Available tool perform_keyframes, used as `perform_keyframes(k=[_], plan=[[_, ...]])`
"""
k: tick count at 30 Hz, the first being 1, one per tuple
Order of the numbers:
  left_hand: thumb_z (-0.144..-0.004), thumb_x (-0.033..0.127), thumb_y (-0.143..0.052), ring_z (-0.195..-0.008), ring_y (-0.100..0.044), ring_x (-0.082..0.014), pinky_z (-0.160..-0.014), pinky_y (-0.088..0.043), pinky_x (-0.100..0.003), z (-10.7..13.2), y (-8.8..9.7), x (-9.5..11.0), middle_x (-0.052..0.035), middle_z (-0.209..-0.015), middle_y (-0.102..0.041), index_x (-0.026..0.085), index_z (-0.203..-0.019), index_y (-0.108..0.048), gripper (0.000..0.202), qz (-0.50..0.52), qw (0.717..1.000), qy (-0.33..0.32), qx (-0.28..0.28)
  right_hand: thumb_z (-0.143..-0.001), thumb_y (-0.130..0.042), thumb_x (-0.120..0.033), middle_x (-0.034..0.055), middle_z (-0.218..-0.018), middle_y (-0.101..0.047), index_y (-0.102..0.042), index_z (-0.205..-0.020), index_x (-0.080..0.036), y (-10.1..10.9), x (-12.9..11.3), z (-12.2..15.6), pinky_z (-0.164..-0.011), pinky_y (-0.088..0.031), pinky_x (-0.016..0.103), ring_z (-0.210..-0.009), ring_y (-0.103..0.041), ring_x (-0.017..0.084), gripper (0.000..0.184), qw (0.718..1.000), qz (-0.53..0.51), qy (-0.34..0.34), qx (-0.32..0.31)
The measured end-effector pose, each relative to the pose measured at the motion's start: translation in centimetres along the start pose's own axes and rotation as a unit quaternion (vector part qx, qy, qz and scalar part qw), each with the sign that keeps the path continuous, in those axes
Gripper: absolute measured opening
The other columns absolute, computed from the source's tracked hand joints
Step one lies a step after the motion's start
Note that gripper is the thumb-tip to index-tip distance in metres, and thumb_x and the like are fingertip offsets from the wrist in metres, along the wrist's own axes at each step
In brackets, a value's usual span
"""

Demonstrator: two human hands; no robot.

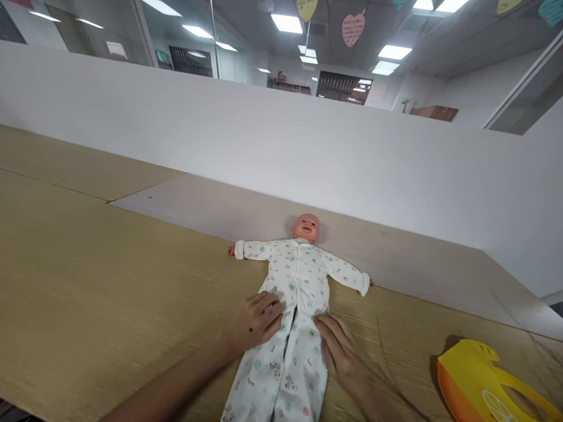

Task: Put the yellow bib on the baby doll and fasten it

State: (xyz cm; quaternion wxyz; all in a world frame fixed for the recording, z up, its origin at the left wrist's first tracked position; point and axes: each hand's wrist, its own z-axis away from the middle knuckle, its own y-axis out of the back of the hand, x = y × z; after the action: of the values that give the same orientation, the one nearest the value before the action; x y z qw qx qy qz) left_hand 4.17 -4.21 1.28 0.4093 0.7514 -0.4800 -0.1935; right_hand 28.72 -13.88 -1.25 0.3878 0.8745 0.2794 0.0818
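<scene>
A baby doll [305,227] lies on its back on the wooden table [101,281], arms spread, dressed in a white patterned onesie [294,293]. My left hand [257,319] rests flat on the onesie's left side at hip height, fingers stretched out. On the right side of the garment lies my right hand [341,349], its fingers extended and pressed onto the cloth near the centre seam. Neither hand grips anything.
A yellow and orange bib [479,381] lies at the table's near right corner. A white partition wall [308,146] runs along the far edge of the table. Paper hearts [353,28] hang from the ceiling.
</scene>
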Motion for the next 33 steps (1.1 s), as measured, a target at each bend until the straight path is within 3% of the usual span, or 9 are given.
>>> perform_keyframes(k=[3,6,11,17,21,25,29,33], plan=[[-0.086,0.014,-0.054,-0.089,-0.065,-0.025,-0.08,-0.055,-0.039,0.1,-0.1,0.0,-0.0123,-0.104,-0.067,0.02,-0.109,-0.061,0.025,0.011,1.0,-0.003,-0.012,-0.085,-0.047,0.0,0.009,-0.116,-0.068,-0.051,-0.137,-0.02,-0.1,-0.1,0.0,-0.089,-0.062,0.037,-0.107,-0.064,0.023,0.055,1.0,-0.006,-0.008,-0.007],[-0.087,0.014,-0.052,-0.092,-0.063,-0.0253,-0.084,-0.054,-0.04,-0.1,-0.2,0.2,-0.0126,-0.106,-0.065,0.022,-0.112,-0.061,0.027,0.02,0.999,0.024,-0.039,-0.088,-0.049,-0.004,0.0094,-0.113,-0.067,-0.054,-0.13,-0.019,-0.4,-0.1,-0.5,-0.087,-0.06,0.036,-0.103,-0.064,0.022,0.045,0.999,0.002,-0.041,-0.009],[-0.085,0.012,-0.055,-0.098,-0.06,-0.0297,-0.084,-0.053,-0.042,-1.1,-0.5,0.6,-0.0142,-0.109,-0.062,0.021,-0.122,-0.059,0.038,-0.011,0.998,0.042,-0.039,-0.09,-0.059,-0.024,0.0115,-0.105,-0.066,-0.059,-0.12,-0.014,-1.1,-0.1,-3.1,-0.076,-0.059,0.037,-0.093,-0.064,0.024,0.031,0.996,0.052,-0.078,0.004],[-0.089,0.009,-0.048,-0.087,-0.059,-0.0252,-0.078,-0.053,-0.039,-0.9,-0.7,0.8,-0.0115,-0.102,-0.063,0.019,-0.109,-0.064,0.027,-0.031,0.998,0.022,-0.044,-0.092,-0.049,-0.007,0.0061,-0.087,-0.067,-0.064,-0.103,-0.015,-1.5,-0.5,-4.3,-0.069,-0.053,0.03,-0.079,-0.062,0.018,0.021,0.995,0.08,-0.053,0.001],[-0.089,0.012,-0.052,-0.092,-0.059,-0.0272,-0.08,-0.054,-0.042,-0.5,-1.0,0.9,-0.012,-0.105,-0.063,0.02,-0.108,-0.064,0.024,-0.03,0.998,0.029,-0.049,-0.092,-0.055,-0.017,0.0065,-0.087,-0.066,-0.063,-0.104,-0.016,-1.4,-0.7,-4.0,-0.068,-0.054,0.033,-0.08,-0.062,0.02,0.014,0.996,0.073,-0.054,-0.021],[-0.087,0.017,-0.056,-0.094,-0.058,-0.027,-0.08,-0.054,-0.042,0.0,-1.4,1.1,-0.0122,-0.107,-0.061,0.019,-0.11,-0.064,0.025,-0.008,1.0,0.015,-0.019,-0.091,-0.054,-0.027,0.0096,-0.093,-0.066,-0.061,-0.112,-0.017,-1.9,-0.8,-3.8,-0.059,-0.056,0.038,-0.079,-0.063,0.025,0.024,0.993,0.111,-0.043,-0.021],[-0.089,0.018,-0.054,-0.089,-0.057,-0.0232,-0.079,-0.053,-0.038,0.0,-0.9,1.3,-0.0095,-0.102,-0.061,0.02,-0.11,-0.064,0.023,0.0,1.0,0.013,-0.003,-0.091,-0.045,-0.019,0.0085,-0.081,-0.064,-0.061,-0.097,-0.019,-2.6,-0.8,-4.0,-0.047,-0.054,0.04,-0.068,-0.064,0.026,0.016,0.989,0.145,-0.023,0.004],[-0.09,0.016,-0.052,-0.09,-0.058,-0.0238,-0.078,-0.052,-0.038,-0.1,-0.3,1.5,-0.0094,-0.101,-0.062,0.021,-0.11,-0.064,0.024,0.03,0.999,0.024,-0.001,-0.09,-0.046,-0.01,0.0054,-0.077,-0.062,-0.056,-0.09,-0.021,-2.6,-1.2,-4.5,-0.047,-0.054,0.038,-0.064,-0.063,0.022,0.015,0.994,0.102,-0.029,0.03]])
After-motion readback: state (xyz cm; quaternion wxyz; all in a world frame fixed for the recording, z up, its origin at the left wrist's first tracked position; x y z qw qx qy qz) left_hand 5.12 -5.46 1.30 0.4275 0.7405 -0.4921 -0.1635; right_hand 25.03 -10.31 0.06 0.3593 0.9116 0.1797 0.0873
